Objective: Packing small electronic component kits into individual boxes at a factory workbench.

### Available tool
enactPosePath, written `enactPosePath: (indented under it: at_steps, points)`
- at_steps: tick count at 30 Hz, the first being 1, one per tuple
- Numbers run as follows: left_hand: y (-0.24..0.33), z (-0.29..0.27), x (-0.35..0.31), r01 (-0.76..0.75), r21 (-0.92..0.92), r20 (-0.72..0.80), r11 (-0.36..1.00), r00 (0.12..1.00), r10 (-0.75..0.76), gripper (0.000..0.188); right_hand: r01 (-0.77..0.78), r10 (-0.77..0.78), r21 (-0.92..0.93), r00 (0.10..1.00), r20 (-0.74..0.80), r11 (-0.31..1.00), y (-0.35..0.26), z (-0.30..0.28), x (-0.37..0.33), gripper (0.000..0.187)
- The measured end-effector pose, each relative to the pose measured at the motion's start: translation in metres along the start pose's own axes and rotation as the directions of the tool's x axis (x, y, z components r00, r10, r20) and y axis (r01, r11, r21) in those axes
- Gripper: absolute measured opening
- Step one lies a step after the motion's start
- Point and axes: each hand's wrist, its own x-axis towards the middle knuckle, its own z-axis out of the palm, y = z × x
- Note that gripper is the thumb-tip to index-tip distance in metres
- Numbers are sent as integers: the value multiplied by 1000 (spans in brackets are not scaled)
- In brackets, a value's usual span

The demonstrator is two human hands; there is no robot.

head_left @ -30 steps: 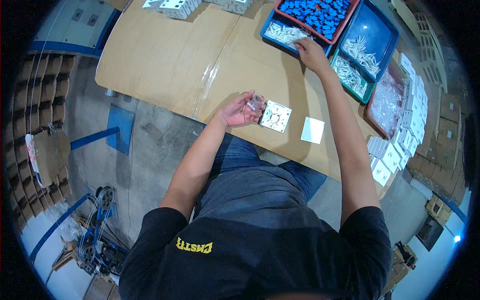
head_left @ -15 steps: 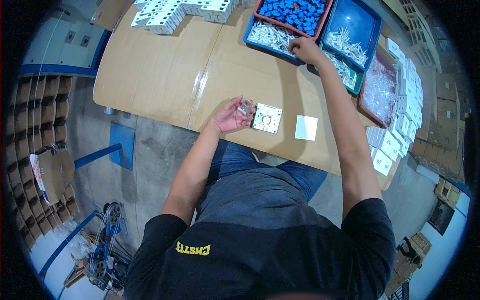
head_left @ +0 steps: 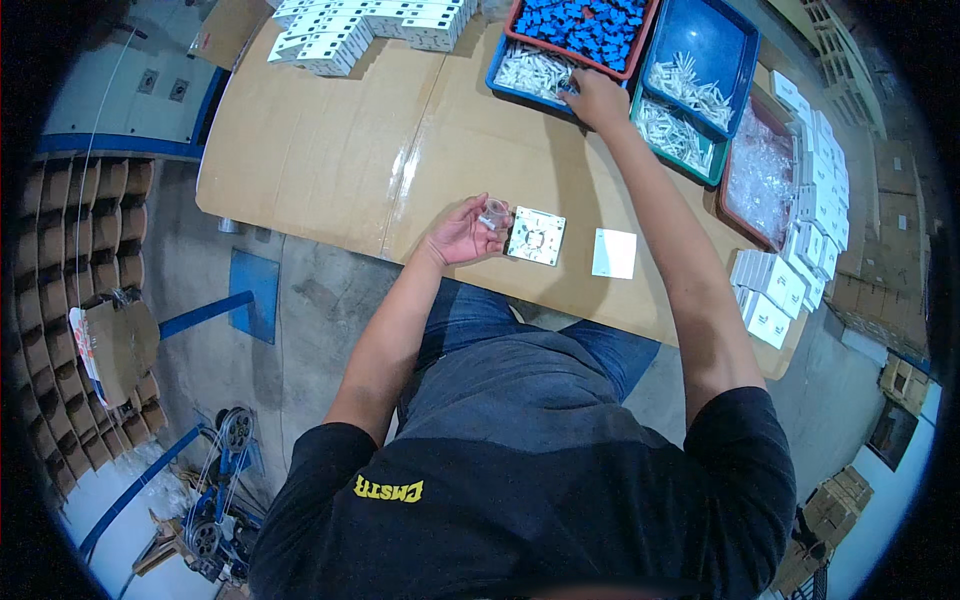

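Observation:
My left hand (head_left: 468,232), palm up near the front edge of the table, has its fingers curled round a small clear plastic piece (head_left: 494,212) with something white at it. Just right of those fingers lies a square white plate with cut-outs (head_left: 536,237). Farther right is a plain white square plate (head_left: 614,253), flat on the table. My right hand (head_left: 597,100) reaches to the right end of a blue tray (head_left: 515,90) of small white plastic parts (head_left: 535,72). Its fingers are bent down among the parts, and whatever is between the fingertips is hidden.
Behind the white parts sits a red tray (head_left: 630,72) heaped with blue pieces. Another blue tray (head_left: 700,30) and a green tray (head_left: 712,178) hold more white parts. Clear plastic pieces fill a reddish tray (head_left: 757,190). White boxes (head_left: 345,50) stand far left, others (head_left: 765,285) right.
My right hand has shifted slightly left, deeper over the white parts, with its fingers bent down. The left hand keeps its hold on the clear plastic piece.

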Motion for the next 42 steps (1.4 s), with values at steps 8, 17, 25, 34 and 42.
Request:
enactPosePath:
  at_steps: [8, 17, 25, 34, 42]
  points:
    - [-1, -2, 2, 16, -14, 24, 1000, 1000, -16, 44, -33, 33, -7, 998, 55, 999, 1, 1, 13, 30]
    - [-1, -5, 4, 23, -25, 53, 999, 998, -21, 44, -67, 70, -53, 996, 62, 996, 15, 13, 8, 23]
    - [-1, 3, 6, 15, -43, 32, 999, 999, -14, 42, 125, -95, 344, 990, -102, 931, 43, 23, 11, 22]
    - [0, -4, 1, 11, -18, 57, 1000, 998, -10, 42, -223, 240, 728, 967, 83, 648, 49, 26, 6, 23]
    - [-1, -3, -1, 4, -35, 40, 999, 999, -3, 43, -27, 33, 102, 997, -65, 994, 21, 12, -5, 24]
